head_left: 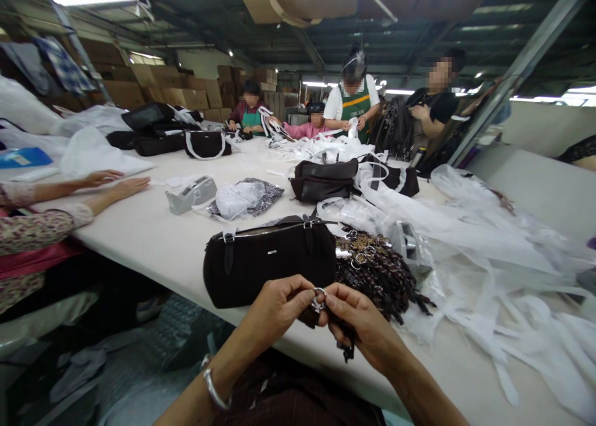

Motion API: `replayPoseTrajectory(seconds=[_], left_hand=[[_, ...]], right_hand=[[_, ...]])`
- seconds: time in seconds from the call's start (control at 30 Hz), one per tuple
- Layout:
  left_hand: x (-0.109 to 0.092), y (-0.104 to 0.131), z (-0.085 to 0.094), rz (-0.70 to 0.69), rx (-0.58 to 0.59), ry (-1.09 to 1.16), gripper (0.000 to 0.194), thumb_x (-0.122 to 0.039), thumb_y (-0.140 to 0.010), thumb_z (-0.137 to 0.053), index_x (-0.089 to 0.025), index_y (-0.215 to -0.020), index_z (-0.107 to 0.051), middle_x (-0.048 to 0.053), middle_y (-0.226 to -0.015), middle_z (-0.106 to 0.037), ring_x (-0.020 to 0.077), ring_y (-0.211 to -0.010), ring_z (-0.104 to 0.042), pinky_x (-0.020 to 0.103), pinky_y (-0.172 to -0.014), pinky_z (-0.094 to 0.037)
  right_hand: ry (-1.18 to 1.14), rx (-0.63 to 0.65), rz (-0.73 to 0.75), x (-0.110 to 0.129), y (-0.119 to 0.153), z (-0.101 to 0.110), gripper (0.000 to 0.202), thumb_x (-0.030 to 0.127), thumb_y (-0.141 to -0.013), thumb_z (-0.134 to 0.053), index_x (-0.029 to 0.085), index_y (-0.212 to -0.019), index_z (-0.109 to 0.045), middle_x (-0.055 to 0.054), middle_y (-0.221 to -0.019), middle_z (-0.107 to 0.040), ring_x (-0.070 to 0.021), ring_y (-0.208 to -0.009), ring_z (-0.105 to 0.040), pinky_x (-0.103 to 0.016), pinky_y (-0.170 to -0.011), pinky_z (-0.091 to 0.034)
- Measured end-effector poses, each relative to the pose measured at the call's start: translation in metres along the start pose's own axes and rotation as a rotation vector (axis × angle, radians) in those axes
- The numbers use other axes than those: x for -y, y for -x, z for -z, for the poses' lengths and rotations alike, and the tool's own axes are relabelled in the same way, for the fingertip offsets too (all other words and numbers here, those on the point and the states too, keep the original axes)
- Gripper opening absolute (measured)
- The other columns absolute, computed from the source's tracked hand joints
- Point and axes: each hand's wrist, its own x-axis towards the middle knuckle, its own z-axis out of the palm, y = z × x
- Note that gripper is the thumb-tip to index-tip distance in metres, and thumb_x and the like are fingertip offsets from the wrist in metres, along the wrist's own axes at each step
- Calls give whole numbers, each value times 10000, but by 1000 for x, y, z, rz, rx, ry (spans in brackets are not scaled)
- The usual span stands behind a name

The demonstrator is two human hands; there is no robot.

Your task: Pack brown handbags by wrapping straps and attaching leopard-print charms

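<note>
Close to the table's front edge, my left hand point(287, 308) and my right hand point(357, 317) meet, fingers pinched round a silver metal ring point(319, 299). A dark braided strap point(347, 349) hangs below my right fingers; part of it is hidden by them. Just behind my hands a dark brown handbag point(270, 258) lies with two buckled straps and a small metal plate on its front. To its right is a pile of dark braided straps point(377, 271) with metal rings among them.
A tape dispenser point(192, 194) and a plastic-wrapped bundle point(244, 197) sit beyond the handbag. White wrapping strips point(512, 326) spread over the right side. More dark bags point(323, 179) lie farther back. At left, a co-worker's hands point(123, 187) rest on the table; several people work behind.
</note>
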Motion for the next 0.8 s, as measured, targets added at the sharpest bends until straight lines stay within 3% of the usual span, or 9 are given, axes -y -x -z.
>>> replayPoseTrajectory(seconds=[0.13,0.3,0.43,0.57,0.8], left_hand=[[-4,0,0,-57,-98,-144,219,-367,-877,-632,-169,-861,-725,48,-839,-717,164,-790,-644,245,-704,-469],[1,-2,-4,72,-2,110,274,-409,-840,-661,-146,-916,-671,44,-763,-708,161,-663,-658,253,-609,-497],[2,-3,-7,122,-52,157,278,-401,-794,-700,-131,-840,-650,30,-697,-683,121,-577,-611,195,-499,-440],[3,-4,-6,148,-110,140,299,-416,-771,-712,-128,-824,-653,14,-671,-663,54,-452,-453,151,-381,-313],[4,-5,-7,156,-168,166,304,-416,-755,-716,-129,-809,-632,36,-715,-695,30,-394,-428,140,-354,-326]], right_hand=[[5,5,-25,1,2,-1,312,467,-869,-670,166,-914,-603,-13,-729,-660,-30,-421,-405,-155,-378,-245],[10,21,-43,1,1,-2,330,490,-869,-651,166,-908,-600,-17,-717,-659,-53,-433,-432,-176,-392,-270],[189,-64,52,2,1,0,348,512,-891,-617,165,-881,-646,-15,-771,-641,-103,-648,-538,-216,-588,-408],[328,-112,142,2,2,1,314,488,-903,-611,182,-919,-681,-27,-898,-654,-157,-882,-555,-270,-823,-425],[275,-116,220,-4,0,-10,298,351,-783,-756,210,-983,-585,-28,-993,-650,-193,-982,-596,-304,-860,-456]])
